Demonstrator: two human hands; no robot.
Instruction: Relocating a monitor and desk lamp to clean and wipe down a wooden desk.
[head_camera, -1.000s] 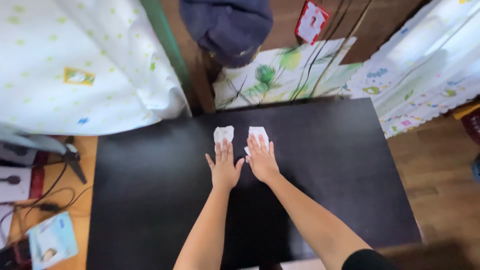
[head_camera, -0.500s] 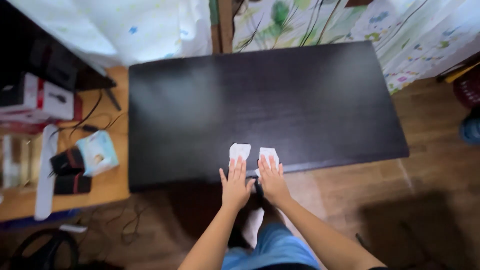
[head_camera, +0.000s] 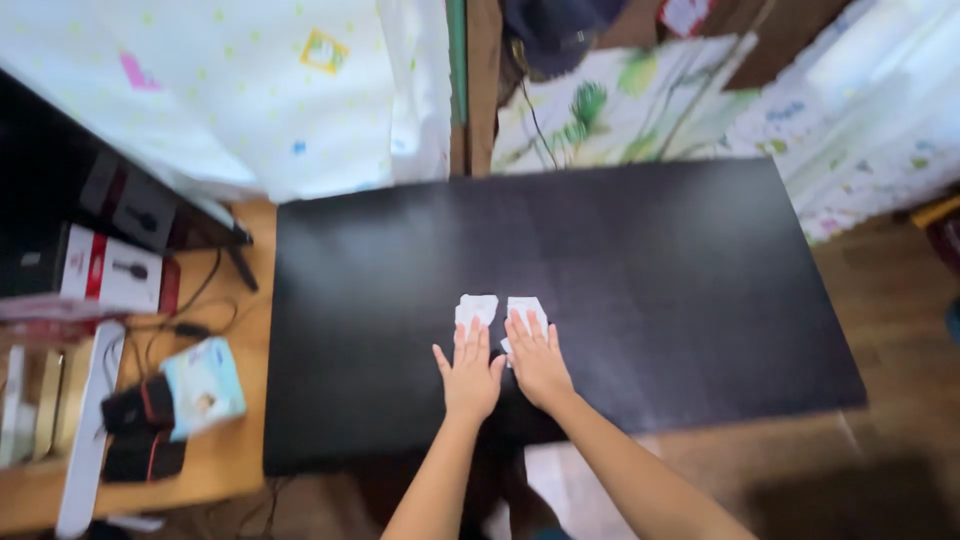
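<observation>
Both hands flat, palms down, fingers spread, side by side on black table (head_camera: 640, 270). Left hand (head_camera: 468, 378) presses left tissue (head_camera: 476, 308); right hand (head_camera: 538, 360) presses right tissue (head_camera: 527, 308). Nothing gripped, only pinned under fingertips.

Change: half second ago tissues sat at table's near edge; now further in, toward middle. Second ago, near far edge. Judgement: back-and-forth wiping strokes, this one heading away from body.

Blue packet (head_camera: 203, 387) on wooden side surface, left.

Bright daylight, probably from upper right; motion-blurred edges.
</observation>
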